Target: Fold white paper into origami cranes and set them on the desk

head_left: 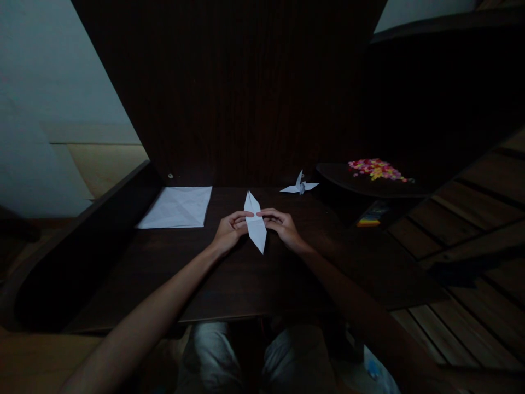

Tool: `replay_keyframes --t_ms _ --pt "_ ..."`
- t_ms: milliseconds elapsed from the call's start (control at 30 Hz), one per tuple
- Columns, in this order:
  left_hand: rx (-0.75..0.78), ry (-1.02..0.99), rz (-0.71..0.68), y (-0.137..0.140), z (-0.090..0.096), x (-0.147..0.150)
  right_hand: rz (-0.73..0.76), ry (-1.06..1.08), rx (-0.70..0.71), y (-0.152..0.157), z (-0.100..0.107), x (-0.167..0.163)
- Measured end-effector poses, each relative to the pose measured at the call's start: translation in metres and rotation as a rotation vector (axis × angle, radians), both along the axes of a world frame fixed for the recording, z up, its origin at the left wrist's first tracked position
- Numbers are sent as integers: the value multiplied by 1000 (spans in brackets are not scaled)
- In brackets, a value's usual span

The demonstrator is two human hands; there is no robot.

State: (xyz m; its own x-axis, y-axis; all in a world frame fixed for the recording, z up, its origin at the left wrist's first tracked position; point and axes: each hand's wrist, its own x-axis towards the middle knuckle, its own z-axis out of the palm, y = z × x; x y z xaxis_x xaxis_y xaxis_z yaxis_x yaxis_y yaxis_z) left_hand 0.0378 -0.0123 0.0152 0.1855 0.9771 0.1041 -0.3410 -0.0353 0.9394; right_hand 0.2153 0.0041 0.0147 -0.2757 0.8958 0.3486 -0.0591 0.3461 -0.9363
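Observation:
A white sheet of paper folded into a long diamond (256,232) is held just over the dark desk, with one point away from me and the other toward me. A slit runs down its far half. My left hand (232,229) pinches its left edge, thumb on top and fingers beneath. On the opposite edge, my right hand (283,225) grips it the same way. Both thumbs lie near the middle of the folded paper. Beyond my right hand stands a finished white paper crane (301,186) with its wings spread.
A stack of white paper (178,208) lies at the left of the desk (164,279). Small pink and yellow pieces (378,169) are heaped on a raised rounded shelf (348,183) at right. Under it sits a yellow-orange item (368,222). A tall dark panel (238,93) closes the back.

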Motion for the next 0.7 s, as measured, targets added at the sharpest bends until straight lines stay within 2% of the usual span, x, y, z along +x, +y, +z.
replay_keyframes --t_ms 233,467,700 --pt "23 91 69 0 0 -3 11 -16 15 -1 -1 -2" --pt "42 224 134 0 1 -4 -44 17 32 1 -7 -6" --pt "87 162 103 4 -5 -3 -73 0 48 1 -7 -8"
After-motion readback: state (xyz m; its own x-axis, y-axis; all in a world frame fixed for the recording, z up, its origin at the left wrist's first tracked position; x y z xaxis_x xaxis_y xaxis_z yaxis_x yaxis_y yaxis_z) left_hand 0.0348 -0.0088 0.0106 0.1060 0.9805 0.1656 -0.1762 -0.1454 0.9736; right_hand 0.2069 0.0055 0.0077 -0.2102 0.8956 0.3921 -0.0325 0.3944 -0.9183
